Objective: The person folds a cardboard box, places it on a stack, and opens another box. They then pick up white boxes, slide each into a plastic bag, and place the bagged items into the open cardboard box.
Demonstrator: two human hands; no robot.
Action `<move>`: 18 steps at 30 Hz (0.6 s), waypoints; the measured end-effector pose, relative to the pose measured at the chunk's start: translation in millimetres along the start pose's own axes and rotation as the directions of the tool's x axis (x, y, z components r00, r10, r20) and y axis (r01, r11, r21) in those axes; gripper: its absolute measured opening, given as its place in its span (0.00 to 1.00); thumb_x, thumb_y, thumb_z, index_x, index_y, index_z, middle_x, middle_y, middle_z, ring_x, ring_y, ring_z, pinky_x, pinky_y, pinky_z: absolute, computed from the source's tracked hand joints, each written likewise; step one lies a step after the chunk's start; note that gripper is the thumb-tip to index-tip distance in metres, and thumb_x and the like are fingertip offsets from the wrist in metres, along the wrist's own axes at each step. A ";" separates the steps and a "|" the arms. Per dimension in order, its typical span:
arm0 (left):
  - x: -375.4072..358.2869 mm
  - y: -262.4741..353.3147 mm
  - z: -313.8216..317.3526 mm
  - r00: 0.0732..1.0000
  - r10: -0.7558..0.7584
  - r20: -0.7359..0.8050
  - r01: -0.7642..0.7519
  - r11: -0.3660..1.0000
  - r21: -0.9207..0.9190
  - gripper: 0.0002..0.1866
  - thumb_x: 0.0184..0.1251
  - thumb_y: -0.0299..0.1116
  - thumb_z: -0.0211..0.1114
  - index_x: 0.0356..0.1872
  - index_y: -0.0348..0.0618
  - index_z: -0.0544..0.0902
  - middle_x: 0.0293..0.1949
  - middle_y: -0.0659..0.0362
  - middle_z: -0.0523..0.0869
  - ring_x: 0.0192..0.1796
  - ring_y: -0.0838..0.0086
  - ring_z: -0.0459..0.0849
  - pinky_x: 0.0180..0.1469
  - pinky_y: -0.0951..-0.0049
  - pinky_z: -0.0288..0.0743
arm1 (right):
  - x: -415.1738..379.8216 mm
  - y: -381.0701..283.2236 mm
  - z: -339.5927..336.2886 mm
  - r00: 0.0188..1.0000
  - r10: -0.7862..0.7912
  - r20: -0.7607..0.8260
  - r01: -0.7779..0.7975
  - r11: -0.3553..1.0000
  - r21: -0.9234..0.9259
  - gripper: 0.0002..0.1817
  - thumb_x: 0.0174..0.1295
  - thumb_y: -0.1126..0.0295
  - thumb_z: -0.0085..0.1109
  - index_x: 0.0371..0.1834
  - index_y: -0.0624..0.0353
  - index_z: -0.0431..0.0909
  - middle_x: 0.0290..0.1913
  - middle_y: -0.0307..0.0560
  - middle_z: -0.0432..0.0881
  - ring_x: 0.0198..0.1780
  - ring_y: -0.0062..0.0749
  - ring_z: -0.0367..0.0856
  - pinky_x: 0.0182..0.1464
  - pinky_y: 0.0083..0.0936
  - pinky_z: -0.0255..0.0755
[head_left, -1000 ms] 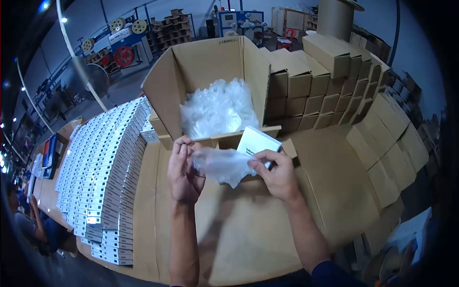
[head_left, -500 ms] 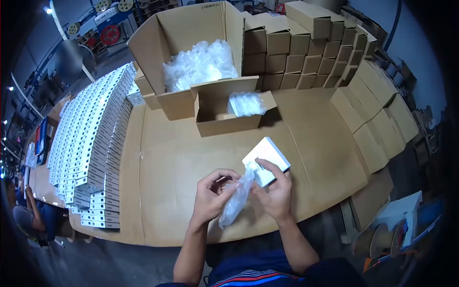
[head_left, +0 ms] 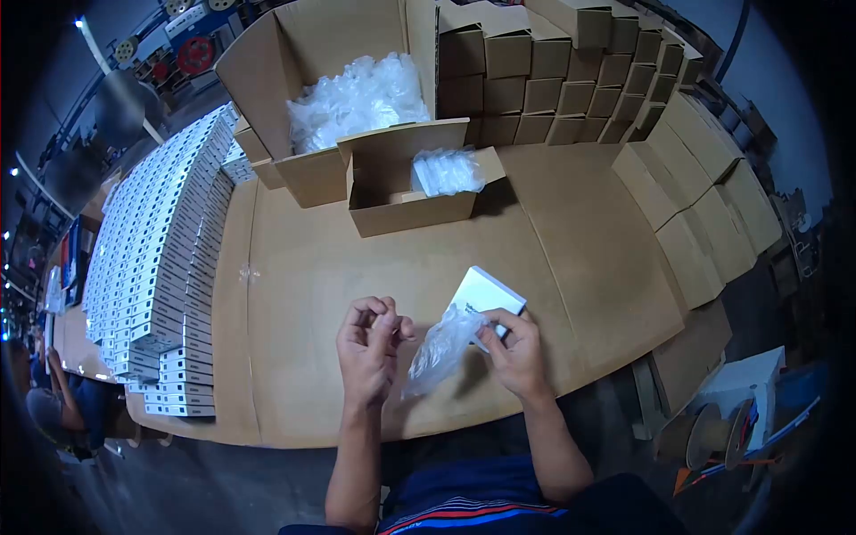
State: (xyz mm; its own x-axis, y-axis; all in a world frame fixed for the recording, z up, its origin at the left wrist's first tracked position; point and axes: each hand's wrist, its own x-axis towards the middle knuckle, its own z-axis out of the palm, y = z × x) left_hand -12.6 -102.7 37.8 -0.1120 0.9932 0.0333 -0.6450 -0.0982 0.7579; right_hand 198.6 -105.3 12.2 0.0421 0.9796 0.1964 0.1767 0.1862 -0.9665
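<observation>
A crumpled clear plastic bag hangs from my right hand, pinched at its upper end between thumb and fingers. Just behind the bag, a small white box lies tilted on the cardboard-covered table, partly covered by the bag and my right hand. My left hand is raised left of the bag and apart from it. Its fingers are curled in with the thumb against them, and nothing shows in its grip.
Farther back stands an open carton with plastic-wrapped packs. Behind it, a large carton holds many plastic bags. Stacked white boxes line the left; brown cartons fill the back right. A person is at far left.
My left hand has let go of the plastic bag and moved left. The bag now hangs from my right hand alone. The view has shifted slightly.
</observation>
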 end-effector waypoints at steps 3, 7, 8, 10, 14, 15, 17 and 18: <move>10.5 2.1 -11.6 0.995 -0.066 0.078 0.042 0.958 0.282 0.11 0.77 0.24 0.64 0.57 0.36 0.79 0.49 0.56 0.83 0.43 0.73 0.86 0.47 0.72 0.83 | 5.8 -11.5 -4.8 1.000 0.012 -0.016 -0.012 1.000 -0.021 0.09 0.64 0.72 0.74 0.44 0.62 0.88 0.42 0.46 0.80 0.35 0.25 0.77 0.35 0.24 0.72; 21.0 17.9 4.2 0.898 -0.325 0.296 0.039 0.729 0.683 0.12 0.78 0.28 0.64 0.56 0.33 0.83 0.46 0.58 0.87 0.41 0.79 0.85 0.46 0.76 0.81 | 8.7 -8.2 -2.6 0.997 -0.077 0.028 0.080 0.987 -0.138 0.09 0.62 0.71 0.75 0.41 0.62 0.87 0.41 0.49 0.80 0.37 0.29 0.79 0.36 0.26 0.73; 22.7 20.2 8.0 0.852 -0.409 0.327 0.030 0.662 0.749 0.12 0.79 0.29 0.64 0.55 0.32 0.84 0.45 0.58 0.88 0.41 0.80 0.85 0.46 0.77 0.80 | 9.9 -11.7 0.3 0.993 -0.112 0.026 0.115 0.981 -0.154 0.09 0.61 0.71 0.75 0.41 0.62 0.87 0.41 0.49 0.79 0.37 0.30 0.78 0.36 0.27 0.73; 23.9 16.5 14.3 0.892 -0.336 0.302 -0.005 0.662 0.750 0.10 0.80 0.31 0.62 0.48 0.32 0.86 0.35 0.62 0.88 0.38 0.84 0.82 0.42 0.78 0.78 | 10.4 -23.2 -1.5 0.994 -0.086 0.060 0.096 0.978 -0.186 0.09 0.61 0.70 0.75 0.39 0.62 0.87 0.40 0.50 0.79 0.37 0.33 0.78 0.38 0.29 0.73; 27.0 4.5 12.4 0.977 -0.142 0.158 -0.019 0.681 0.732 0.09 0.79 0.28 0.62 0.44 0.33 0.87 0.32 0.62 0.87 0.35 0.85 0.80 0.36 0.79 0.75 | 16.1 -30.2 -11.1 0.983 -0.043 0.181 0.088 0.964 -0.250 0.09 0.64 0.66 0.72 0.37 0.61 0.86 0.39 0.52 0.79 0.38 0.38 0.77 0.42 0.33 0.73; 27.5 3.2 8.9 0.983 -0.121 0.136 -0.018 0.677 0.736 0.09 0.79 0.28 0.62 0.43 0.33 0.87 0.32 0.62 0.87 0.34 0.85 0.80 0.36 0.79 0.75 | 16.5 -25.3 -14.3 0.978 -0.021 0.205 0.071 0.969 -0.238 0.09 0.65 0.66 0.71 0.37 0.61 0.86 0.39 0.52 0.79 0.38 0.38 0.77 0.42 0.33 0.73; 30.2 3.3 1.5 0.983 -0.111 0.148 -0.031 0.693 0.720 0.08 0.79 0.27 0.63 0.43 0.33 0.87 0.31 0.63 0.87 0.33 0.86 0.80 0.36 0.80 0.75 | 16.7 -23.3 -20.3 0.967 -0.010 0.254 0.073 0.969 -0.237 0.09 0.66 0.66 0.70 0.36 0.61 0.86 0.39 0.53 0.80 0.39 0.38 0.78 0.42 0.32 0.73; 32.3 6.8 -2.4 0.972 -0.167 0.168 -0.008 0.685 0.729 0.07 0.78 0.26 0.63 0.43 0.33 0.87 0.32 0.62 0.87 0.34 0.85 0.81 0.36 0.81 0.75 | 17.4 -26.3 -23.0 0.960 -0.022 0.279 0.094 0.965 -0.246 0.09 0.67 0.66 0.69 0.35 0.61 0.86 0.38 0.53 0.80 0.39 0.38 0.78 0.42 0.32 0.73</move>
State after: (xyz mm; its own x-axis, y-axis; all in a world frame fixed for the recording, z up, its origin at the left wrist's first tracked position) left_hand -22.4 -71.5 42.5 0.1258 0.9919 0.0148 0.1102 -0.0288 0.9935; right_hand 217.4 -94.9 44.8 -0.2379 0.9573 0.1640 0.4162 0.2531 -0.8733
